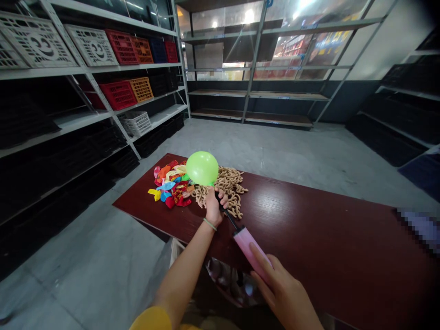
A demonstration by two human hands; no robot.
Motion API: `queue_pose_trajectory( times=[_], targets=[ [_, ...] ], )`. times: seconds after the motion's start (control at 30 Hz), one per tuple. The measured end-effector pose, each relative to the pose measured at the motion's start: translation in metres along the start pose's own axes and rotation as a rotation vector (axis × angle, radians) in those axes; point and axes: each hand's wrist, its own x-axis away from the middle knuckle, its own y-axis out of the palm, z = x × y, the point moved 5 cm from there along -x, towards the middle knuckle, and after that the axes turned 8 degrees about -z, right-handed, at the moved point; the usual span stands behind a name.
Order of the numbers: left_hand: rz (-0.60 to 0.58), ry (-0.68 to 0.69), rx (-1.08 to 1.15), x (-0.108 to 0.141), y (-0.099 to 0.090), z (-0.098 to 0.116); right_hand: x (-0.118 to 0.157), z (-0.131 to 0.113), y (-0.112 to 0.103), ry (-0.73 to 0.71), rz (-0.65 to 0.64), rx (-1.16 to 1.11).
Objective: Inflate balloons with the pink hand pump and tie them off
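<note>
A partly inflated light green balloon (202, 168) sits on the nozzle end of a hand balloon pump. My left hand (215, 205) is closed round that black nozzle end, just below the balloon's neck. The pump's pink barrel (253, 254) slants down toward me, joined to the nozzle end by a black rod. Around the barrel my right hand (280, 288) is closed, its index finger stretched along it. Behind my left hand lie a heap of colourful uninflated balloons (173, 185) and a pile of tan, twisted cord-like pieces (232, 185).
Both piles rest on a dark red-brown table (309, 238). A blurred purple item (421, 227) is at its right end. Metal shelves (137, 68) with plastic crates (120, 95) stand at the left, and more shelving (254, 96) is at the back. Beneath the table edge shows a bag (233, 279).
</note>
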Motion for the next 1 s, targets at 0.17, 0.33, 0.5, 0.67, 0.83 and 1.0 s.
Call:
queue_pose_trajectory(
  times=[0.17, 0.33, 0.5, 0.67, 0.83, 1.0],
  targets=[
    [-0.003, 0.006, 0.024, -0.004, 0.000, 0.002, 0.032, 0.012, -0.008, -0.001, -0.034, -0.035],
    [0.003, -0.007, 0.029, -0.001, 0.001, -0.002, -0.010, 0.004, 0.002, 0.024, -0.028, 0.029],
    [-0.025, -0.053, 0.028, 0.001, 0.001, -0.003, -0.065, -0.015, 0.014, 0.065, -0.030, 0.103],
    [-0.031, -0.076, 0.037, 0.000, 0.000, -0.004, -0.054, -0.016, 0.013, 0.037, -0.046, 0.076],
    [-0.021, -0.033, 0.066, -0.003, -0.001, -0.005, 0.001, 0.001, -0.004, 0.008, -0.070, -0.029],
    [0.000, 0.002, 0.084, -0.005, -0.004, 0.000, 0.009, 0.008, -0.006, 0.034, -0.107, -0.040]
  ],
)
